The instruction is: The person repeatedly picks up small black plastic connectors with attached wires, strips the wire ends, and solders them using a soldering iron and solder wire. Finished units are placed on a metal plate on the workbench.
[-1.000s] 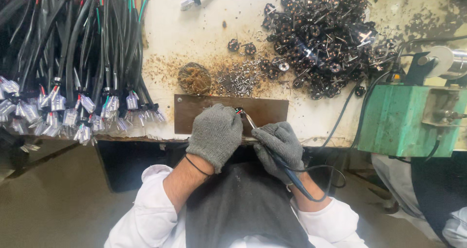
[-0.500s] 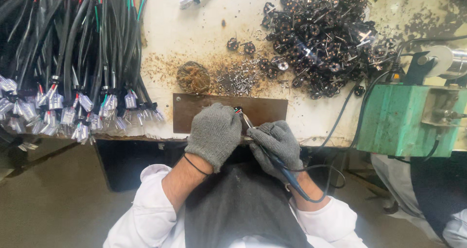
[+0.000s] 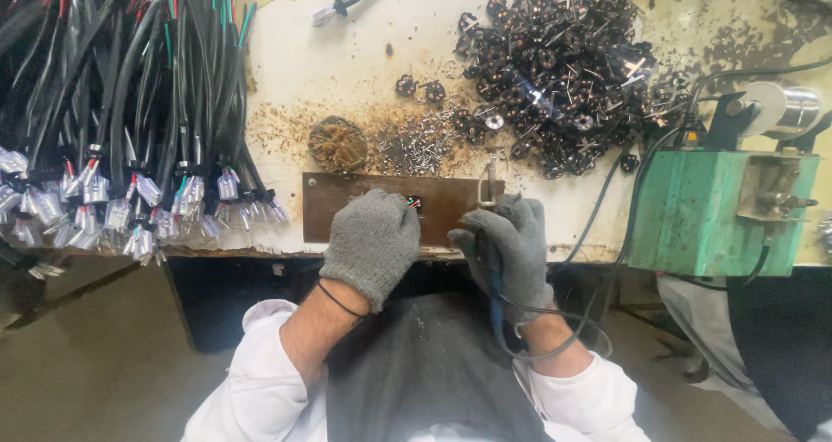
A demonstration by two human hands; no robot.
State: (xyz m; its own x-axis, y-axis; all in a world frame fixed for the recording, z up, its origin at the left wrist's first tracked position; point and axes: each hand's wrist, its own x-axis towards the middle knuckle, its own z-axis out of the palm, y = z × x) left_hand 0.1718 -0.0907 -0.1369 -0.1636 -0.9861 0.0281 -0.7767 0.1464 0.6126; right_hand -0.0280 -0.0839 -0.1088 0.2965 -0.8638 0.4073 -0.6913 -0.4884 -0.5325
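My left hand, in a grey knit glove, is closed over a small part with red and green wire ends on a brown plate at the bench's front edge. In the same kind of glove, my right hand grips a soldering iron by its blue handle, tip pointing away from me, a little right of the wires. Its cord loops down over my lap.
A bundle of black cables with clear connectors hangs at the left. A heap of small black metal parts lies at the back right, a brown sponge-like pad and solder scraps in the middle. A green box stands at the right.
My right hand has swung the iron's tip away from the wires, from slanting left to pointing straight ahead. The left hand stays on the part.
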